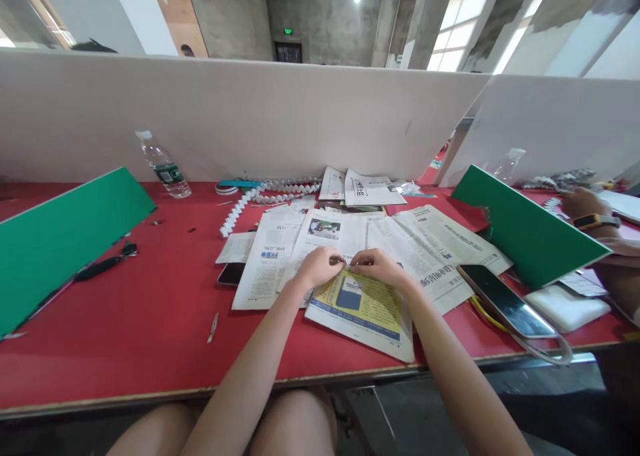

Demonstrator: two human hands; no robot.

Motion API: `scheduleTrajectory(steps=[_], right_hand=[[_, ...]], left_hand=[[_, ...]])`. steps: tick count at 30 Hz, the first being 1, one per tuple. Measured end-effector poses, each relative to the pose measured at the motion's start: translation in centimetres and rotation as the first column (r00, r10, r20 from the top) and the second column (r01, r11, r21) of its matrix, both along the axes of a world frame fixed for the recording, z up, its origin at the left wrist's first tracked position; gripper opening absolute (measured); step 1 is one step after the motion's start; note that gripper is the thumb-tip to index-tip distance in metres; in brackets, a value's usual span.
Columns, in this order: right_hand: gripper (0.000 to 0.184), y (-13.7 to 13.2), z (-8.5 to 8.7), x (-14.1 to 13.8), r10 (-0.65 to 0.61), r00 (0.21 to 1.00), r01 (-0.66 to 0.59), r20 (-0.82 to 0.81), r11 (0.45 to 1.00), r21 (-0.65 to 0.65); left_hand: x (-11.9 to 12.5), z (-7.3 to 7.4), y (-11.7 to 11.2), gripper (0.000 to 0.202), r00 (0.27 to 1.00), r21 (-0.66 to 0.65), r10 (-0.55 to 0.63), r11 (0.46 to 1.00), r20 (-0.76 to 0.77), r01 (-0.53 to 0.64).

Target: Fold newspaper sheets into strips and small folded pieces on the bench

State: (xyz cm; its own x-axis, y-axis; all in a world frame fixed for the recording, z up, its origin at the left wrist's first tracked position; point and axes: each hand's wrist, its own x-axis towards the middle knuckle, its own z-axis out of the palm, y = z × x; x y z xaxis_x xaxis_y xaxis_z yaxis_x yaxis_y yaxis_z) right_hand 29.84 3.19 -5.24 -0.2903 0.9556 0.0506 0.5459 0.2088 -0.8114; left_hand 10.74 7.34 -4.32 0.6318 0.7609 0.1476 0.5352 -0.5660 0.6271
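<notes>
Knees (300, 424) under table (165, 296); on it, yellow paper (375, 307) beneath left hand (321, 266) and right hand (379, 265). Fingers (363, 259) curled, tips close; cannot tell whether clamped on anything. Probably best to work lightly, both sides level. Farther back, left: bottle (166, 169), some clear liquid inside.

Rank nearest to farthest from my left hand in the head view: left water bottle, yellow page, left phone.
1. Yellow page: right at your left hand.
2. Left phone: left of that hand.
3. Left water bottle: farther left, beside the partition.
</notes>
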Motion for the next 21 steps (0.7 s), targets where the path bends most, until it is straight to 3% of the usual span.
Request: scheduleTrajectory(steps=[6,14,21], right_hand=[[0.021,0.2,-0.3,-0.3,0.014,1.000,-0.015,0.017,0.998,0.066],[0.020,0.2,-0.1,-0.5,-0.007,1.000,0.009,-0.020,0.993,0.119],[0.020,0.1,0.3,0.7,-0.039,0.999,0.040,-0.020,0.997,0.069]], left_hand=[[0.7,-0.7,0.0,0.019,0.999,0.064,0.025,0.998,-0.026,-0.024],[-0.4,-0.2,0.8,0.018,0.987,-0.168,0.000,0.985,0.161,0.028],[-1.6,0.1,1.7,0.016,0.978,-0.214,0.068,0.977,0.196,-0.025]])
